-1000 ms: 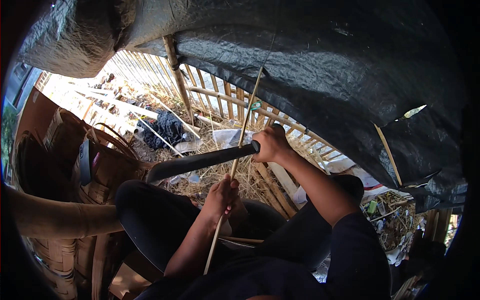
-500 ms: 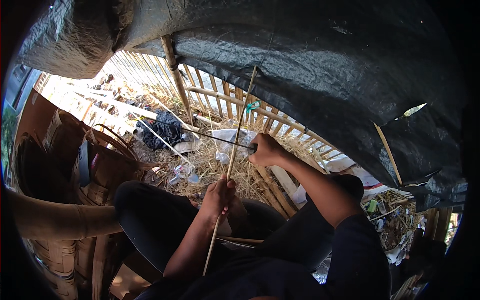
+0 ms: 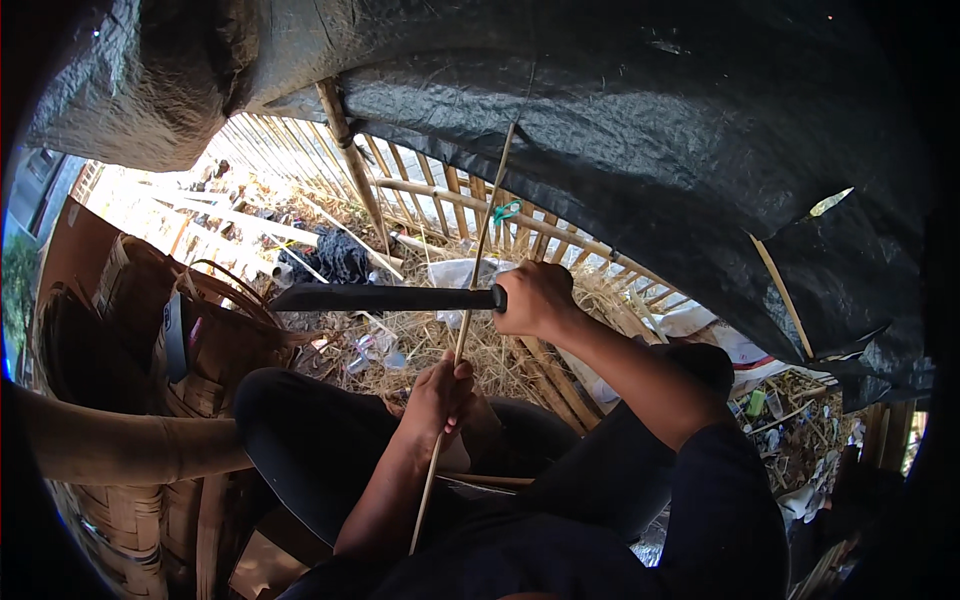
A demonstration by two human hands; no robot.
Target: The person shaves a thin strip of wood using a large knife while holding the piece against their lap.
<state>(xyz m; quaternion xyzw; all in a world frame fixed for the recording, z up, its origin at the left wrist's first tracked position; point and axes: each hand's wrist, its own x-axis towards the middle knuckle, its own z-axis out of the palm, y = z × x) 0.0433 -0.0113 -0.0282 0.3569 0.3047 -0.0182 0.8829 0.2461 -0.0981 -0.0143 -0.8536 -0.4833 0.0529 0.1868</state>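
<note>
Between the knees (image 3: 275,400) I see the left hand (image 3: 436,398), fingers curled closed round a thin slanting stick (image 3: 464,334); the right hand (image 3: 535,298) wraps tightly round a black knife (image 3: 385,298) crossing the stick.

Place: a makeshift outdoor work shelter, where I sit low to the ground.
Overhead and to my right: dark plastic tarpaulin (image 3: 650,130), sagging and torn in one spot.
Ahead: slatted fence (image 3: 450,192), bamboo-like, with a leaning post (image 3: 350,155); daylight comes through the gaps.
Underfoot: bare earth strewn with dry straw (image 3: 425,335), pale poles and clear plastic scraps (image 3: 375,348).
At my left: thick bamboo pole (image 3: 130,440) and woven basketwork (image 3: 130,510) of wide strips.
Signs of handwork: long dark blade (image 3: 390,298) in my right hand (image 3: 540,297), thin pale strip (image 3: 489,220) in my left hand (image 3: 435,400).
</note>
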